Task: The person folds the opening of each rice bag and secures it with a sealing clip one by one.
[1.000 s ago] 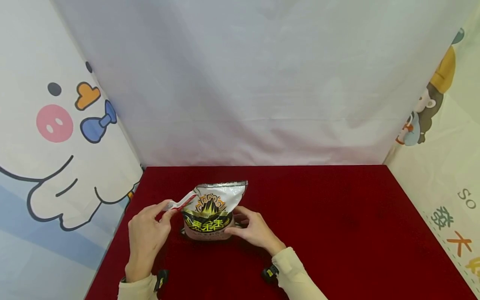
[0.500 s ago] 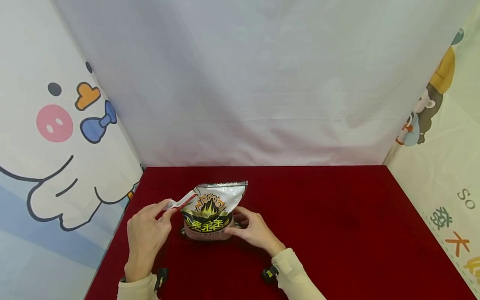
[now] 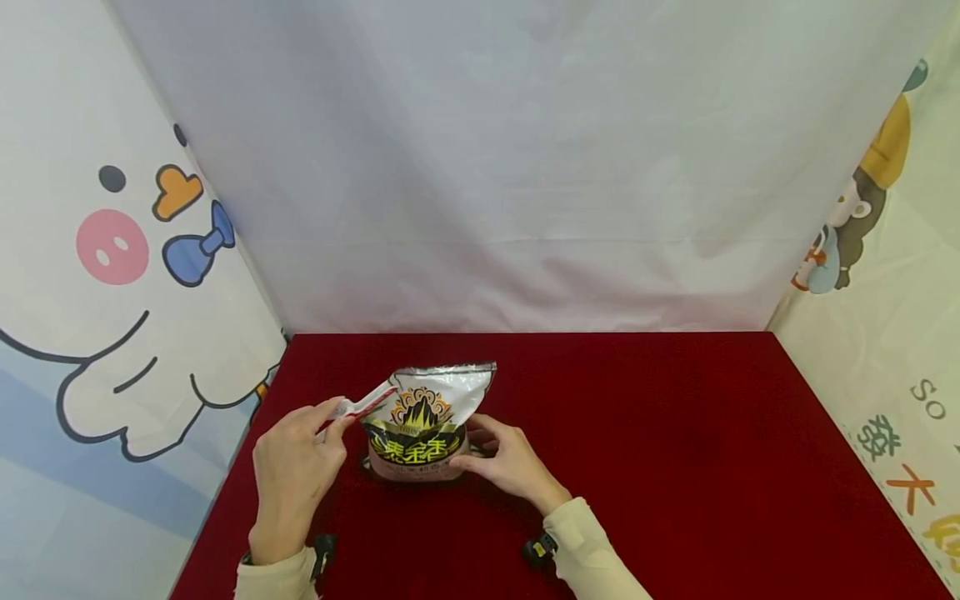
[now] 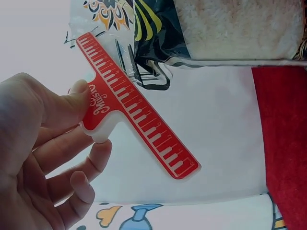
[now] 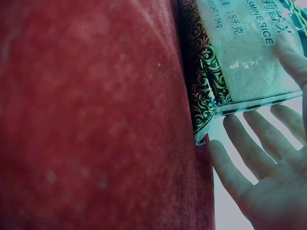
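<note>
A rice bag (image 3: 420,450) with a black and yellow label stands on the red tabletop, its silvery upper part (image 3: 457,392) leaning right. My left hand (image 3: 296,475) pinches the grip end of a red and white clip (image 4: 129,103) printed with piano keys. The clip's long bar overlaps the bag's upper left edge; I cannot tell whether it is clamped there. Around the bag's right side lies my right hand (image 3: 510,458), thumb on the front, fingers at the side. Those fingers look nearly straight and spread in the right wrist view.
Red cloth (image 3: 637,442) covers the table, stretching far to the right of the bag. A pale backdrop (image 3: 525,167) hangs behind it. Printed curtains stand on the left (image 3: 112,333) and the right (image 3: 862,358).
My left hand and the clip have shifted very slightly, with the clip's bar nudged toward the bag. The bag and my right hand stay practically still.
</note>
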Action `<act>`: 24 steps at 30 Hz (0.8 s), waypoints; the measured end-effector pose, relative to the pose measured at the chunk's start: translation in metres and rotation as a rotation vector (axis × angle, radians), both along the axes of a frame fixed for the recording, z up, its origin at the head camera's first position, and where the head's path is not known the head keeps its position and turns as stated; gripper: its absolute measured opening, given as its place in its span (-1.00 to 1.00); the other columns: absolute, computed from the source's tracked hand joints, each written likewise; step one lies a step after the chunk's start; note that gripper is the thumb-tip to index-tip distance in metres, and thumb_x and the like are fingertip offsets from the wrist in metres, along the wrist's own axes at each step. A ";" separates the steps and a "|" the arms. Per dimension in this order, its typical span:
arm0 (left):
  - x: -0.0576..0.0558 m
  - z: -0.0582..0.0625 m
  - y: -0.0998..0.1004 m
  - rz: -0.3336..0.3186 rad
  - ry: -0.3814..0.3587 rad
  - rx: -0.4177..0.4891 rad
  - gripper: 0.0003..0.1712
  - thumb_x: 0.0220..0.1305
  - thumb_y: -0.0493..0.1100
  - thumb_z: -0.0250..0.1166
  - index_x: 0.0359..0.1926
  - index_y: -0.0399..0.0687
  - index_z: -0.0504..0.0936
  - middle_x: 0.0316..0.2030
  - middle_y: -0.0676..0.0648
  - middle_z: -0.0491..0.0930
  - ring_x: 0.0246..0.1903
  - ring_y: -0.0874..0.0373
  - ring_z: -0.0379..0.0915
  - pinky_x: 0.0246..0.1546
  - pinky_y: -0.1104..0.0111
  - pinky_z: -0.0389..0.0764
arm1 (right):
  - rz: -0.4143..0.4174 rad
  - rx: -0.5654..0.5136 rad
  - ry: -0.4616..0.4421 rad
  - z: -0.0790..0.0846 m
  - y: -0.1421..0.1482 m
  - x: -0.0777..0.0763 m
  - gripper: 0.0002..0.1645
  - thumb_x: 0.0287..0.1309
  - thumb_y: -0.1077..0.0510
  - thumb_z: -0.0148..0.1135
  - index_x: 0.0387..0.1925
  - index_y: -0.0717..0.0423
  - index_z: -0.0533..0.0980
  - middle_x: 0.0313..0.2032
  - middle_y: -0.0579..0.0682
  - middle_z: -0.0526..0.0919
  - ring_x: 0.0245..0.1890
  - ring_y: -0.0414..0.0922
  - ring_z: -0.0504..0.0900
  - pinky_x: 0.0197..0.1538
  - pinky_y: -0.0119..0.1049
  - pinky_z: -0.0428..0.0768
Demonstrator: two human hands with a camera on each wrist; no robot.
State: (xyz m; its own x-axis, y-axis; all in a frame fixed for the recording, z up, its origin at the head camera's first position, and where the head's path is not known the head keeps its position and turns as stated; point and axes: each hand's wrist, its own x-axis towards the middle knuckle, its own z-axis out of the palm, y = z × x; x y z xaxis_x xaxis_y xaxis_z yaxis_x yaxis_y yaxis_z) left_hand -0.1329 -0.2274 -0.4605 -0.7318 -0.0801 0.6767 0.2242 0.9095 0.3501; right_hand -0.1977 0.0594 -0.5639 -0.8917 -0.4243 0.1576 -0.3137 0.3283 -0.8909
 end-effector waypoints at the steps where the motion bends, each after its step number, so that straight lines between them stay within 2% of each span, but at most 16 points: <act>1: 0.000 0.001 0.000 0.000 -0.002 -0.010 -0.68 0.07 -0.30 0.59 -0.09 -0.07 0.88 -0.37 -0.19 0.80 -0.46 -0.19 0.66 -0.53 -0.14 0.61 | -0.001 0.001 -0.001 0.000 0.000 0.000 -0.24 0.18 -0.09 0.60 0.37 -0.02 0.57 0.14 0.06 0.77 0.04 0.02 0.79 0.13 -0.04 0.72; 6: 0.000 0.004 0.001 -0.004 -0.016 -0.039 -0.69 0.09 -0.30 0.57 -0.08 -0.08 0.88 -0.38 -0.19 0.79 -0.49 -0.19 0.64 -0.57 -0.11 0.61 | 0.000 -0.001 -0.009 0.000 0.000 0.001 -0.24 0.19 -0.08 0.60 0.38 -0.02 0.56 0.15 0.07 0.76 0.05 0.03 0.79 0.14 -0.02 0.73; 15: -0.003 0.004 0.001 -0.026 -0.021 0.012 -0.69 0.10 -0.29 0.58 -0.08 -0.08 0.88 -0.30 -0.22 0.83 -0.44 -0.23 0.69 -0.51 -0.17 0.62 | -0.009 0.008 -0.018 0.001 0.000 0.002 -0.23 0.19 -0.10 0.60 0.39 -0.02 0.56 0.17 0.07 0.76 0.05 0.03 0.78 0.14 -0.02 0.72; 24: -0.004 0.009 0.002 -0.027 -0.021 -0.015 -0.70 0.13 -0.27 0.56 -0.06 -0.10 0.88 -0.28 -0.24 0.84 -0.45 -0.21 0.68 -0.54 -0.12 0.64 | -0.009 0.000 -0.007 0.003 -0.001 0.002 -0.25 0.19 -0.08 0.60 0.37 -0.01 0.57 0.15 0.05 0.76 0.04 0.02 0.79 0.13 -0.06 0.73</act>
State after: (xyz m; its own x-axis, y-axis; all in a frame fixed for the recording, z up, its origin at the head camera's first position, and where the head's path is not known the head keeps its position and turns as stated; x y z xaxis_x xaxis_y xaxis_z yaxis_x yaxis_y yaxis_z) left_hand -0.1372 -0.2254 -0.4514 -0.7474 -0.0503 0.6625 0.2411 0.9086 0.3410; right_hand -0.1958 0.0583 -0.5613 -0.8966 -0.4161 0.1512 -0.3044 0.3315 -0.8930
